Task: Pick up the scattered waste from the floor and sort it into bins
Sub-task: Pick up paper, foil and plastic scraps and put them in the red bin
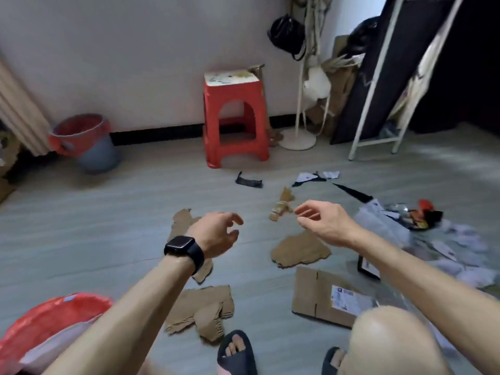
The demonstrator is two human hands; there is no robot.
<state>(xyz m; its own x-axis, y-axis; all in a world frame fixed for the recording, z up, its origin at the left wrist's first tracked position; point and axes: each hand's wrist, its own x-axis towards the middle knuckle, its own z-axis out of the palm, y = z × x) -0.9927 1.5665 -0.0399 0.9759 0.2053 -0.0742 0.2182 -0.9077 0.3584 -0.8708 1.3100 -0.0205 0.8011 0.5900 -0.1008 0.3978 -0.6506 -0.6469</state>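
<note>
Torn cardboard [300, 250] on the floor [108, 212], 2 hands empty
Left hand [216, 234] and right hand [322, 220] hover, fingers loosely curled, gripping nothing; the scrap under them looks light and stiff, so pinch a raised edge.

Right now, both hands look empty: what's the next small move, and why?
Probably lower the right hand onto the torn cardboard piece just beneath it and grip it. It holds nothing, like the left hand, and that piece lies flat on the floor nearest it.
</note>
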